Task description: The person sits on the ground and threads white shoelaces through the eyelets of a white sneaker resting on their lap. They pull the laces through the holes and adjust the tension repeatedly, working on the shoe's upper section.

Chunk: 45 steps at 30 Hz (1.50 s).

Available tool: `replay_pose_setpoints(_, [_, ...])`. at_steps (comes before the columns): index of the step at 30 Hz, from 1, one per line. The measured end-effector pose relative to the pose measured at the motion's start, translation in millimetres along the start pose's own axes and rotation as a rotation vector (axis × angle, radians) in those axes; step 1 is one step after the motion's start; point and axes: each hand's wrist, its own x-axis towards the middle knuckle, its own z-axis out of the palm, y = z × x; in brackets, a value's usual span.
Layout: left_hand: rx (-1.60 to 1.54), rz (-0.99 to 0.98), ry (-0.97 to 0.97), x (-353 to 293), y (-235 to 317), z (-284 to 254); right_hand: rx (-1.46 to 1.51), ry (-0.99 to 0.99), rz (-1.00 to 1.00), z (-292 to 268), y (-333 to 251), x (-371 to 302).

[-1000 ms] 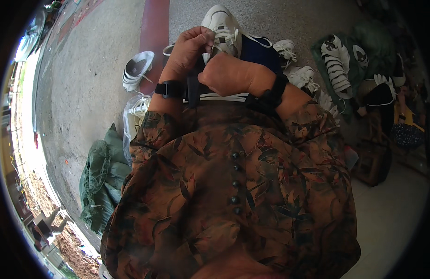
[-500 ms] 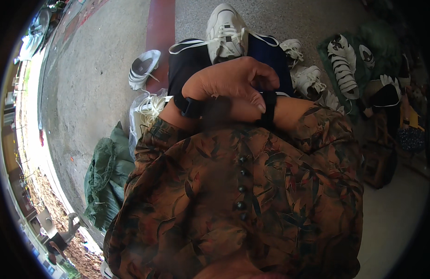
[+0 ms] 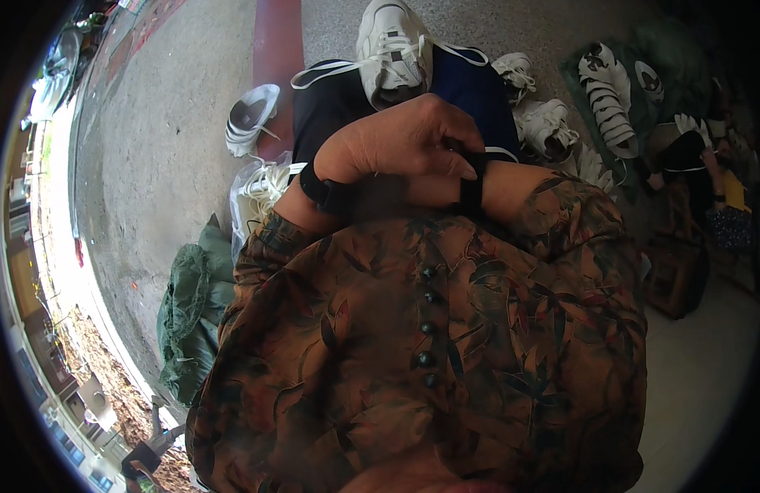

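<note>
My left hand [image 3: 396, 144] reaches across my front to the right wrist. Its thumb and fingers are closed on a black wrist strap [image 3: 472, 187] worn there. Another black band [image 3: 321, 187] circles my left wrist. My right hand [image 3: 425, 191] lies under the left hand and wrist, in shadow, its fingers hidden. Just beyond the hands, a white lace-up sneaker [image 3: 394, 62] rests between my knees, toe pointing away. Its loose white laces [image 3: 330, 72] spread to both sides over my dark trousers.
At left lie a white shoe piece [image 3: 250, 122], a bundle of white laces [image 3: 266, 187] in clear plastic and a green sack [image 3: 191, 300]. White sneakers [image 3: 548, 130] stand at right, near shoe uppers [image 3: 607, 103] on green cloth. A co-worker's white-gloved hand [image 3: 693, 127] shows beyond.
My left fingers, raised and apart from the strap before, have come down and closed on it. The sneaker sits slightly higher in the view. The co-worker's gloved hand has moved.
</note>
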Motion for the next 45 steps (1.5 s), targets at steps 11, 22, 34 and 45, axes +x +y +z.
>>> replay_pose_setpoints(11, [0.080, 0.054, 0.126, 1.3, -1.2, 9.0, 0.010, -0.009, 0.014, -4.7, -7.1, -0.8])
replay_pose_setpoints(22, [-0.226, -0.412, 0.207, 4.4, -27.0, 22.2, 0.020, 0.003, 0.000, -1.9, -7.1, 3.9])
replay_pose_setpoints(34, [-0.336, -0.056, 0.170, -3.4, -22.7, 12.9, 0.035, 0.007, 0.007, -3.8, -6.9, 0.0])
replay_pose_setpoints(45, [-0.163, 0.035, 0.080, 1.1, -15.2, 15.1, 0.035, 0.007, 0.029, -8.2, -5.3, -8.2])
